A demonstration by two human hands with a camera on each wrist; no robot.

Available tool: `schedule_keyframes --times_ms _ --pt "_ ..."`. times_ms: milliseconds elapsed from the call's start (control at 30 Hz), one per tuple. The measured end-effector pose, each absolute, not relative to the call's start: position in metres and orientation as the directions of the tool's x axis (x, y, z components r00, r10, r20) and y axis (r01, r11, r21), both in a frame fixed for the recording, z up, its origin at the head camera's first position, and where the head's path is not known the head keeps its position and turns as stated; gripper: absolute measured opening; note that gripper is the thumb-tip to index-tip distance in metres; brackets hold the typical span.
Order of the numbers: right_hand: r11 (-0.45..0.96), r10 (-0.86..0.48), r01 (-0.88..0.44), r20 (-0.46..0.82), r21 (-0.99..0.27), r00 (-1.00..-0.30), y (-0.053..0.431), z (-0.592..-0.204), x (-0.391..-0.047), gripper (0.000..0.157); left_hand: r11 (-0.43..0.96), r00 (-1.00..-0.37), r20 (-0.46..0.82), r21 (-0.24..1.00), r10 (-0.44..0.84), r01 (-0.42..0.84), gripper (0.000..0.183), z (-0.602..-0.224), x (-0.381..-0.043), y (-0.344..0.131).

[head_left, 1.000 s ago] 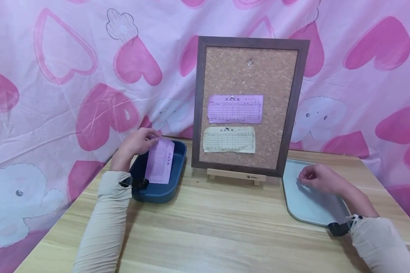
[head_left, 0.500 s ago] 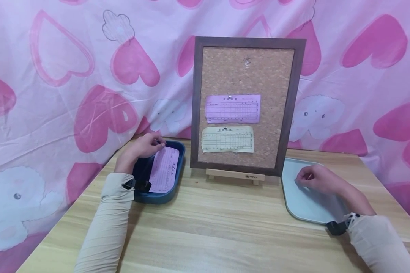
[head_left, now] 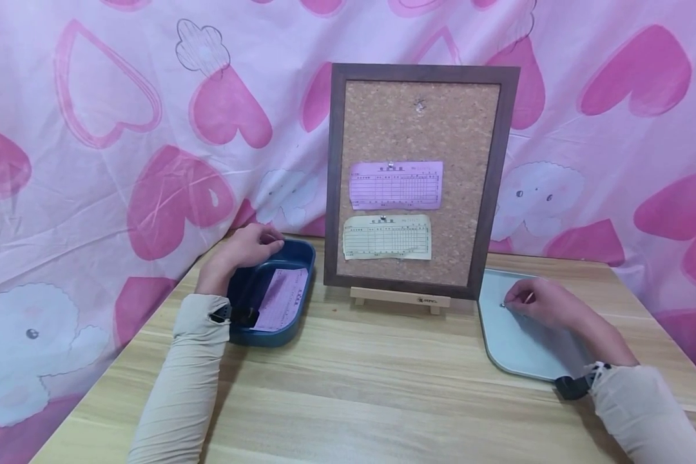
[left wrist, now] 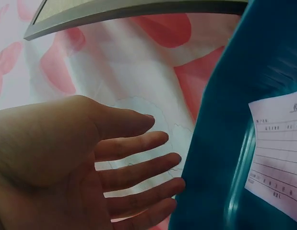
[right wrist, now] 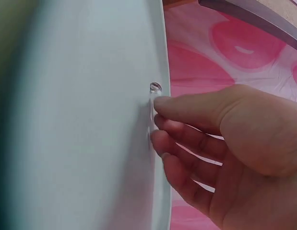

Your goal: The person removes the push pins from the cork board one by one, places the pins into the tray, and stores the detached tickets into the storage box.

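Observation:
My left hand hovers over the back of a dark blue tub, holding nothing. In the left wrist view its fingers are spread apart and nearly straight beside the tub wall. A purple printed slip lies inside the tub, apart from the hand. My right hand is low over a pale grey-green tray, thumb and fingers loosely bent. Just beyond the thumb tip, a small shiny clear pin rests on the tray, with a gap between thumb and forefinger.
A framed corkboard stands on a small wooden easel between tub and tray. Pinned to it are a purple slip and a yellow slip; a clear pin sits near its top. A heart-patterned curtain hangs behind.
My left hand has let go of the purple slip, which has dropped flat into the tub. The right hand has barely moved; the pin now shows at its fingertips.

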State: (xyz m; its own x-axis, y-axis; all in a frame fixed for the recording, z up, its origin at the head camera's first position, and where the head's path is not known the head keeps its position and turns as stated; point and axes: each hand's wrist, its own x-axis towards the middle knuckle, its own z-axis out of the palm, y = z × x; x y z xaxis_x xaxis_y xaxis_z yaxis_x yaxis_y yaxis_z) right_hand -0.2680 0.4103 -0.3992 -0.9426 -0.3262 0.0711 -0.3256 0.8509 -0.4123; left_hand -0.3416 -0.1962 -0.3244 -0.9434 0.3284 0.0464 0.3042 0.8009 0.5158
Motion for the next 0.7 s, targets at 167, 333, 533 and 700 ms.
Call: schedule_keyframes --times_ms 167,333,533,700 --pt "0.868 -0.277 -0.298 0.111 -0.397 -0.954 0.41 -0.39 -0.27 0.01 0.74 -0.939 0.113 0.587 0.325 0.327 0.037 -0.319 -0.343 -0.191" --pt "0.866 -0.244 -0.32 0.234 -0.385 -0.941 0.402 -0.381 -0.271 0.01 0.681 -0.935 0.177 0.645 0.307 0.346 0.033 -0.31 -0.34 -0.177" --pt "0.862 -0.193 -0.346 0.391 -0.37 -0.9 0.389 -0.369 -0.266 0.01 0.631 -0.906 0.304 0.651 0.293 0.422 0.031 -0.3 -0.333 -0.158" --pt "0.874 -0.109 -0.317 0.487 -0.368 -0.866 0.375 -0.359 -0.259 0.011 0.568 -0.868 0.414 0.659 0.273 0.493 0.03 -0.299 -0.329 -0.147"
